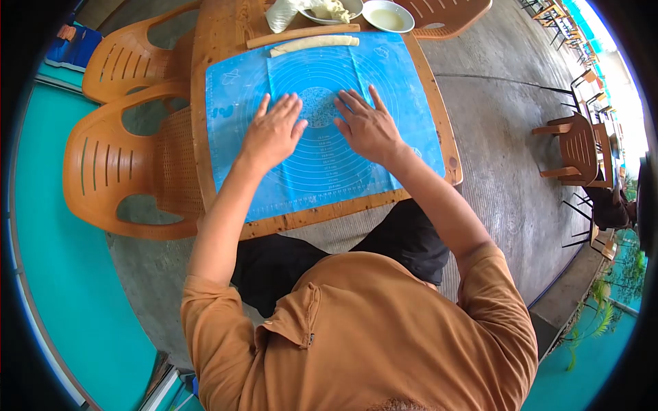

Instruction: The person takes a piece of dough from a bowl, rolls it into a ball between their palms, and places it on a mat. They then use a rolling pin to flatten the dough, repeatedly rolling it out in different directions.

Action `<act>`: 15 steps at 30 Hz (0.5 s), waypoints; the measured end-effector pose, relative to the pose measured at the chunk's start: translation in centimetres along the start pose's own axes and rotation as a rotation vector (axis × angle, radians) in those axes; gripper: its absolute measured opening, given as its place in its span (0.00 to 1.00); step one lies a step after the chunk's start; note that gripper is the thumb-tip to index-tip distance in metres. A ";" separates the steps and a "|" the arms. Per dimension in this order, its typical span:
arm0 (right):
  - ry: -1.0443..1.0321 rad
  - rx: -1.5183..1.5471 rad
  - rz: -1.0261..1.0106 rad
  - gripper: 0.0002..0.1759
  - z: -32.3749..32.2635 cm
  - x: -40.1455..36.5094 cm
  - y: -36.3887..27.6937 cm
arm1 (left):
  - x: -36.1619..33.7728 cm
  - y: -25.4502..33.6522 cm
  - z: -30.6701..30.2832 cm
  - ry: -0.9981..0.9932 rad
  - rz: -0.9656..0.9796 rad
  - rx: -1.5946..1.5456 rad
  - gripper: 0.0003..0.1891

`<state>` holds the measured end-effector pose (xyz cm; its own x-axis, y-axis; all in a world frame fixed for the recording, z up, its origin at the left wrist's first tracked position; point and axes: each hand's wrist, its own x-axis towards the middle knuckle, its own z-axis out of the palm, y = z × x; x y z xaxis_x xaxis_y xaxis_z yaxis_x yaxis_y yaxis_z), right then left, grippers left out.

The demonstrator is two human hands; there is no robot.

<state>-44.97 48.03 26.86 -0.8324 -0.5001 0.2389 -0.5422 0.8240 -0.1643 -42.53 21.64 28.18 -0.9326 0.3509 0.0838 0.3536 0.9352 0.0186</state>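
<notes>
Both of my hands rest palm down over a blue mat [315, 154] printed with circles and ruler marks. My left hand [274, 131] lies left of the mat's central circle, fingers spread, holding nothing. On the right side of that circle is my right hand [369, 125], also spread and holding nothing. Beyond my fingers, a long roll of pale dough [314, 45] lies across the mat's far edge. A wooden rolling pin [301, 35] sits just behind the dough, roughly parallel to it.
Past the rolling pin stand a bowl with pale dough or cloth [334, 9] and a bowl of cloudy liquid [388, 16]. The wooden table [205, 51] has orange chairs [113, 175] at its left and another chair [445, 14] at the far right.
</notes>
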 end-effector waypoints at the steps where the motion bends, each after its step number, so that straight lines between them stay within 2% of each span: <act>1: 0.043 0.068 -0.082 0.29 0.7 -0.9 0.0 | -0.7 0.7 0.1 -0.067 0.050 -0.037 0.29; 3: 0.009 0.026 -0.001 0.29 0.0 -1.9 1.6 | -2.0 -0.4 0.0 0.007 0.021 -0.079 0.29; 5: -0.046 -0.168 0.291 0.29 -1.7 -2.7 2.2 | -3.1 -1.9 -0.3 -0.036 -0.182 0.140 0.29; 6: 0.040 -0.107 0.239 0.28 -1.4 -3.1 2.0 | -3.3 -1.3 -0.9 -0.041 -0.181 0.142 0.28; 7: 0.039 -0.106 0.245 0.28 -1.4 -3.3 1.1 | -3.5 -0.1 -0.9 -0.044 -0.176 0.142 0.28; 9: 0.017 0.034 -0.096 0.28 -1.4 -3.8 -0.7 | -4.3 2.5 -0.6 0.040 0.074 -0.063 0.28; 10: -0.005 0.043 -0.112 0.27 -0.8 -4.4 -0.6 | -5.2 3.0 -0.5 0.003 0.064 -0.016 0.28; 11: -0.006 0.045 -0.111 0.27 -1.0 -4.7 -0.1 | -5.8 2.9 -0.7 0.001 0.065 -0.016 0.28; 13: -0.038 -0.032 0.124 0.26 -2.0 -5.3 1.5 | -7.1 1.3 -1.1 -0.013 -0.148 0.084 0.29; 14: -0.030 -0.176 0.189 0.25 -2.1 -5.7 1.6 | -7.7 0.1 -0.9 -0.054 -0.200 0.162 0.29; 15: -0.037 -0.170 0.188 0.25 -2.3 -6.2 0.9 | -8.2 0.7 -1.0 -0.063 -0.203 0.162 0.29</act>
<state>-40.06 52.46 27.47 -0.9220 -0.3410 0.1837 -0.3534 0.9347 -0.0388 -34.57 19.34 28.52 -0.9877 0.1528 0.0321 0.1474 0.9803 -0.1316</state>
